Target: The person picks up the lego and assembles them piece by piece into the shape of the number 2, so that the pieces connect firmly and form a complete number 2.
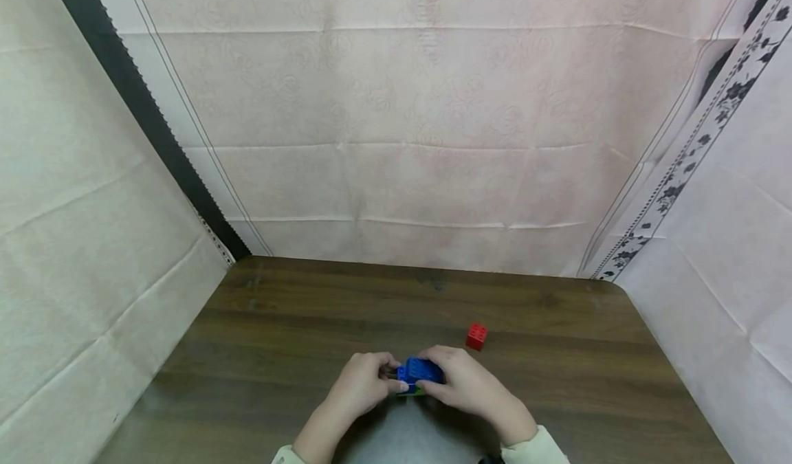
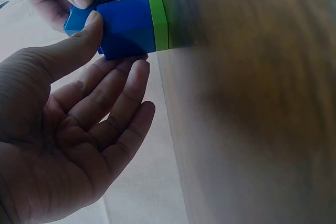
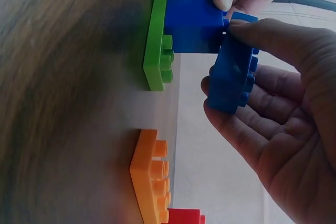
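The fingers of my left hand (image 1: 366, 381) are closed to the width of the lower blue block (image 2: 128, 27), the thumb on one side and the index finger opposite; the other fingers are loosely spread below, as my left wrist view shows. That block stands upright on a green plate (image 3: 152, 53), which rests on the wooden bench (image 1: 266, 361) in front of me. Part of the green plate sticks out past the block, with its studs bare.

With my right hand (image 1: 460, 381) I pinch the upper blue brick (image 3: 230, 72), thumb along one side and fingertips curled against the other, the gap between them just the brick's width. I hold it tilted at the top of the lower blue block, where a few studs show between the two; whether it touches them I cannot tell.

On the bench, apart from the green plate, lies an orange plate (image 3: 140, 171) with rows of studs. A red brick (image 1: 476, 337) shows just beyond my right hand; I cannot tell whether it sits on the orange plate or beside it. Pale cloth (image 1: 402, 106) hangs behind the bench, and light cuffs (image 1: 532, 448) cover my wrists.
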`<state>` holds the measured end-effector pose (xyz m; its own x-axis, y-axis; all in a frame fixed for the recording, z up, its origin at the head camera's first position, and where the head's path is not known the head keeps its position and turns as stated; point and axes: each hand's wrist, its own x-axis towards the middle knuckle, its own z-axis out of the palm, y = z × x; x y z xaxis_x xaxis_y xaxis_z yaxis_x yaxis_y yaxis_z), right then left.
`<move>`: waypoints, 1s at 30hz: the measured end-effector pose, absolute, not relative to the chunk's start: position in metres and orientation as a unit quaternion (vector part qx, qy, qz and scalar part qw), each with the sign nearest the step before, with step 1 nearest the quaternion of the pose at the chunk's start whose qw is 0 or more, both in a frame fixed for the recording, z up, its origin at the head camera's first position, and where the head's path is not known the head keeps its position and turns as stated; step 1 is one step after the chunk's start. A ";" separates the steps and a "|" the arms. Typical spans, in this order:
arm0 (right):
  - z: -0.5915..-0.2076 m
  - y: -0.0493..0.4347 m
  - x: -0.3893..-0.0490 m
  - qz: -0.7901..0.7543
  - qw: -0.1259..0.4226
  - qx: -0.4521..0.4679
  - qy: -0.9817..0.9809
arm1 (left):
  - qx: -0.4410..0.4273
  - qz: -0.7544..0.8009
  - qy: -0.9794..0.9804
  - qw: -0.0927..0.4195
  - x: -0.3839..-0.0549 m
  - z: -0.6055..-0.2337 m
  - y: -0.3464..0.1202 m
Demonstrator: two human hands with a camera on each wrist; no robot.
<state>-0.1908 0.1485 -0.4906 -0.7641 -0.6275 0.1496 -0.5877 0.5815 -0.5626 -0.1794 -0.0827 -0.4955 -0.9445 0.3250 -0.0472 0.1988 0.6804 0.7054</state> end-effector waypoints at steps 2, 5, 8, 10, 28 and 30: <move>-0.492 0.147 -0.191 -0.303 0.029 -0.344 0.888 | 0.144 0.373 0.913 0.086 -0.180 -0.496 -0.083; -0.492 0.146 -0.191 -0.303 0.026 -0.348 0.887 | 0.144 0.374 0.912 0.088 -0.180 -0.496 -0.083; -0.493 0.145 -0.191 -0.300 0.025 -0.349 0.888 | 0.145 0.376 0.911 0.089 -0.181 -0.496 -0.083; -0.492 0.145 -0.192 -0.298 0.025 -0.349 0.888 | 0.147 0.377 0.910 0.089 -0.181 -0.496 -0.083; -0.490 0.140 -0.191 -0.301 0.023 -0.354 0.885 | 0.153 0.377 0.910 0.079 -0.180 -0.496 -0.084; -0.490 0.140 -0.191 -0.301 0.023 -0.354 0.885 | 0.153 0.378 0.910 0.080 -0.180 -0.496 -0.084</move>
<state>-0.1911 0.1402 -0.4902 -0.7484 -0.6407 0.1715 -0.6124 0.5683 -0.5495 -0.1804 -0.0839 -0.4958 -0.9403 0.3391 -0.0301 0.2179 0.6673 0.7122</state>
